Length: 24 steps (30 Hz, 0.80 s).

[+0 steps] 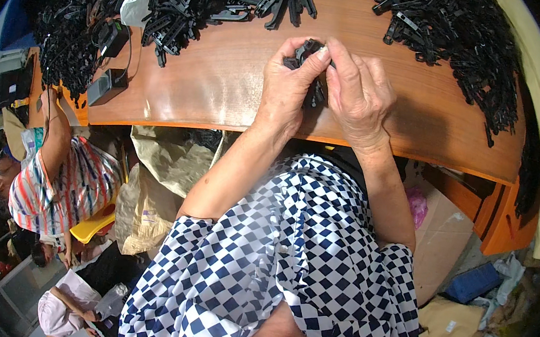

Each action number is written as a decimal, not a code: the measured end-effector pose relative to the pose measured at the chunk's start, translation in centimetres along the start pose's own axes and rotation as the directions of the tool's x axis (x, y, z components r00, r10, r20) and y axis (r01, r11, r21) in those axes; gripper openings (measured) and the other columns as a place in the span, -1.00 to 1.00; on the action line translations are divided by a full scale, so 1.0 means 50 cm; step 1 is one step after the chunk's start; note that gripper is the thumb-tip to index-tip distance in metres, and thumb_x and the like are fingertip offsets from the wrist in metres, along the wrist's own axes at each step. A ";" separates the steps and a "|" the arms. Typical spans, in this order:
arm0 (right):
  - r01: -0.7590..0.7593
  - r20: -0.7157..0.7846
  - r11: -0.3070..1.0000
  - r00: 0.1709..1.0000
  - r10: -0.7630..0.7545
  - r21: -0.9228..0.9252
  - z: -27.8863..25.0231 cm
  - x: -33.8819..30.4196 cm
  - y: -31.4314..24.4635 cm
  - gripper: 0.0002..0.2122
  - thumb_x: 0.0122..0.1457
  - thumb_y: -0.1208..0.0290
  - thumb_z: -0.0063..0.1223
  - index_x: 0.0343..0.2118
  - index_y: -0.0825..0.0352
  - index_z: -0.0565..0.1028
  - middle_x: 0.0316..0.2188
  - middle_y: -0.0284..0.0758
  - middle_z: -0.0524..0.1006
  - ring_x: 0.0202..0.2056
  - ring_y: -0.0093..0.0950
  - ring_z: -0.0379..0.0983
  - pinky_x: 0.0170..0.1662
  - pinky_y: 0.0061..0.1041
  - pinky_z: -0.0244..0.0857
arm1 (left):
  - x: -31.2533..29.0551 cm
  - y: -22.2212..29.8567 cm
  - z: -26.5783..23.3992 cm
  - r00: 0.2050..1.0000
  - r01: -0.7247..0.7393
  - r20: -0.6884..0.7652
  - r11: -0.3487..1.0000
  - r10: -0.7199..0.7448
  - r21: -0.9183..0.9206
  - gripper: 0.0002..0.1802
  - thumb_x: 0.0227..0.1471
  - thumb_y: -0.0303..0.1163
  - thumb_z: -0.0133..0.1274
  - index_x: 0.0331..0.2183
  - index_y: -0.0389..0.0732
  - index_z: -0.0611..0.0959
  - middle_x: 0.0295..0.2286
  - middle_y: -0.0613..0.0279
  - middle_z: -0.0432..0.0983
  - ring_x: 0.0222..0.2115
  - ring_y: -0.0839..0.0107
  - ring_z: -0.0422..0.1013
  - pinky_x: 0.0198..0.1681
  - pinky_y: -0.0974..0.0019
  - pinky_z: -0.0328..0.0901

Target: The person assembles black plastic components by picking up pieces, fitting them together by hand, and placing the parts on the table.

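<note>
Both my hands meet above the brown wooden table, close to its front edge. My left hand is closed around a small bunch of black plastic pieces, its thumb pressed on top. Against the same bunch, my right hand pinches with thumb and forefinger; what lies between those fingertips is too small and covered to make out. Some black pieces show below, between the two hands. A big heap of long black plastic pieces lies beyond my left hand, and another heap spreads along the far right.
A small dark grey box with a cable sits at the table's left. Beyond it lies another black heap, where a person in a striped shirt reaches in. An open beige sack stands below the front edge; cardboard leans at right.
</note>
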State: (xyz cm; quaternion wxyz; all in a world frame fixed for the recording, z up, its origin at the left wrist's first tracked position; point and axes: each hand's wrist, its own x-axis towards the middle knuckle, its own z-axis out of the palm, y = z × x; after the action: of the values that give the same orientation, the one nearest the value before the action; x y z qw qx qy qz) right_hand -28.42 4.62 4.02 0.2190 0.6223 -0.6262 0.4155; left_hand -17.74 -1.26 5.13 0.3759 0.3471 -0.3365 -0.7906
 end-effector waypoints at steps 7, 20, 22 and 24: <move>-0.437 0.187 0.829 0.899 0.395 0.349 -0.035 0.020 -0.026 -0.66 -0.12 0.33 0.30 -0.28 0.33 0.47 -0.30 -0.25 0.48 -0.29 -0.35 0.45 -0.25 -0.46 0.36 | -0.001 0.051 -0.040 0.986 -0.052 0.157 0.999 0.051 0.002 -0.69 -0.08 -0.52 0.20 -0.22 -0.25 0.52 -0.38 0.24 0.51 -0.40 0.49 0.44 -0.33 0.45 0.40; -0.619 0.474 0.623 0.779 0.411 0.478 -0.032 0.027 -0.060 -0.76 -0.01 0.36 0.24 -0.40 0.38 0.44 -0.59 -0.16 0.50 -0.56 -0.26 0.50 -0.53 -0.42 0.35 | 0.002 0.058 -0.088 0.921 -0.227 0.343 0.969 0.182 0.095 -0.69 -0.11 -0.51 0.22 -0.25 -0.27 0.54 -0.29 0.14 0.54 -0.27 0.42 0.45 -0.12 0.37 0.35; -0.621 0.476 0.621 0.778 0.410 0.479 -0.032 0.026 -0.063 -0.78 0.00 0.37 0.23 -0.41 0.38 0.44 -0.59 -0.15 0.50 -0.56 -0.24 0.50 -0.53 -0.41 0.34 | 0.003 0.052 -0.093 0.916 -0.231 0.351 0.971 0.196 0.061 -0.69 -0.11 -0.50 0.23 -0.26 -0.27 0.54 -0.29 0.14 0.54 -0.27 0.42 0.45 -0.13 0.37 0.35; -0.569 0.428 0.677 0.815 0.390 0.467 -0.033 0.028 -0.064 -0.79 0.00 0.38 0.21 -0.43 0.38 0.43 -0.57 -0.15 0.51 -0.55 -0.24 0.51 -0.52 -0.39 0.35 | 0.007 0.044 -0.096 0.923 -0.192 0.345 0.981 0.171 0.028 -0.68 -0.11 -0.50 0.23 -0.24 -0.27 0.53 -0.30 0.14 0.53 -0.30 0.42 0.45 -0.16 0.37 0.36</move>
State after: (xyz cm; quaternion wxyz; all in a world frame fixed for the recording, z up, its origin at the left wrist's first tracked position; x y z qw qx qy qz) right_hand -25.92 5.49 6.84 -0.1931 0.5240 -0.6380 0.5302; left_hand -13.26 -3.95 4.22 0.3727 0.1836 -0.4514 -0.7897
